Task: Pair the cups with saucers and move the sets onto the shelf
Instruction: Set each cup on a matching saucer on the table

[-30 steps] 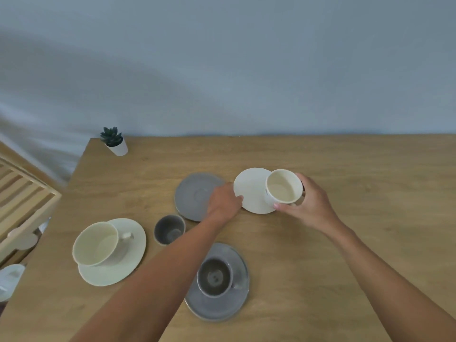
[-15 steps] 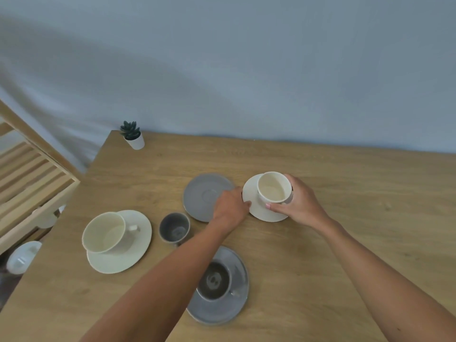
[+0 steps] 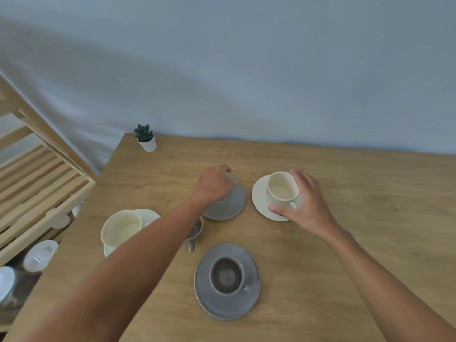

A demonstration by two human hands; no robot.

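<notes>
We see a wooden table [image 3: 345, 193] with cups and saucers on it. Our right hand [image 3: 306, 206] is curled around a cream cup [image 3: 281, 187], with the thumb low on the cream saucer [image 3: 260, 196] under it. That cup sits on its saucer and looks empty. This set is toward the back of the table, near the middle.

Our left hand [image 3: 213, 185] is closed over the back edge of a grey saucer [image 3: 229, 203] and grips it. The saucer looks tipped up at the back. Nothing is on it. It lies just beside the cream set, on its left.

A small grey cup [image 3: 195, 233] stands on the bare table just in front of that saucer, partly hidden by our left arm. We cannot tell what is in it.

Near the front edge a second grey cup [image 3: 225, 276] sits on a second grey saucer [image 3: 227, 304]. It looks empty.

By the left edge a big cream cup [image 3: 121, 229] rests tilted on a second cream saucer [image 3: 148, 214]. It is empty.

A little potted plant [image 3: 145, 138] stands at the back left corner. The wooden shelf [image 3: 37, 183] is past the left edge of the table, apart from every set.
</notes>
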